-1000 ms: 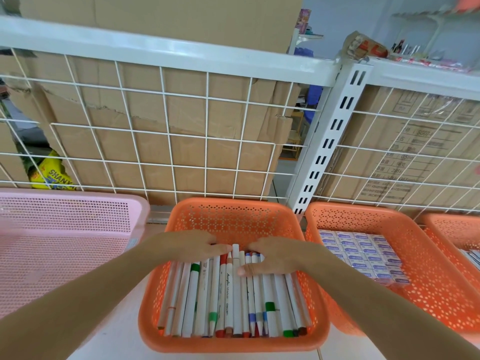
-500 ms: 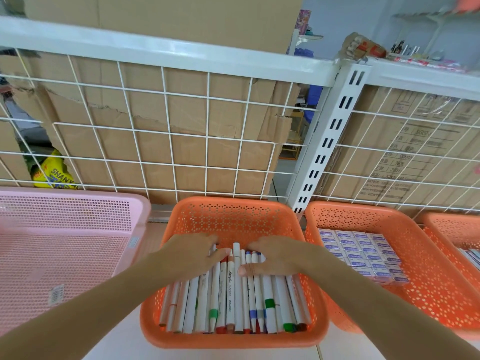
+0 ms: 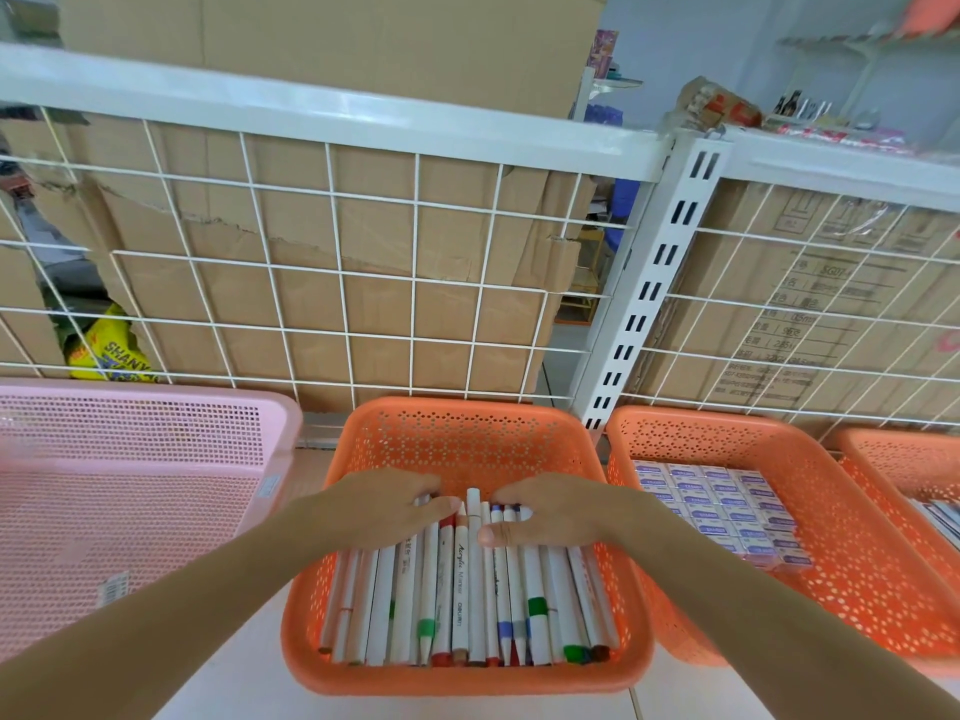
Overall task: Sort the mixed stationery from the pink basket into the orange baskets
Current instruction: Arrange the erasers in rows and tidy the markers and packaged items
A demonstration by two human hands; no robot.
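Grip unclear: left hand [image 3: 384, 506], right hand [image 3: 553, 511] cover markers [image 3: 470, 589].

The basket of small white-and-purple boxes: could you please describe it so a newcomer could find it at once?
Find the white slotted post at the back. At its foot, just to the right, sits the middle orange basket of three. Unlike the marker basket on its left, it holds neat rows of small white-and-purple boxes.
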